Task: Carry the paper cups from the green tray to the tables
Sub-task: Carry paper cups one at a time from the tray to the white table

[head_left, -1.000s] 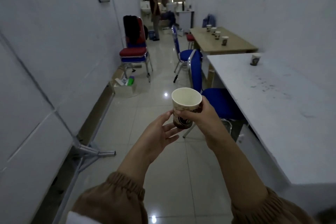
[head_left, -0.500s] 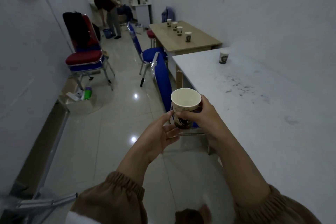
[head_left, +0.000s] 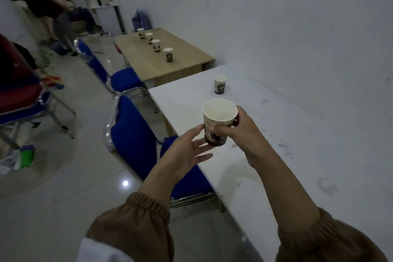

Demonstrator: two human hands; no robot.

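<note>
My right hand [head_left: 244, 134] grips an empty paper cup [head_left: 219, 121], cream on top with a dark printed base, upright over the near edge of the white table [head_left: 297, 155]. My left hand [head_left: 187, 153] is open, palm up, just under and left of the cup, fingertips near its base. One paper cup [head_left: 220, 84] stands further along the white table. Several more paper cups [head_left: 156, 45] stand in a row on the wooden table [head_left: 180, 64] beyond. The green tray is not in view.
A blue chair [head_left: 136, 140] is tucked at the white table's edge below my left hand; another blue chair [head_left: 119, 78] stands by the wooden table. Stacked red and blue chairs [head_left: 19, 91] sit at the left. Two people [head_left: 49, 13] stand at the far end.
The view has swung right and closer to the white table. The held cup now hangs over the table's edge instead of over the floor. Both hands keep the same pose.
</note>
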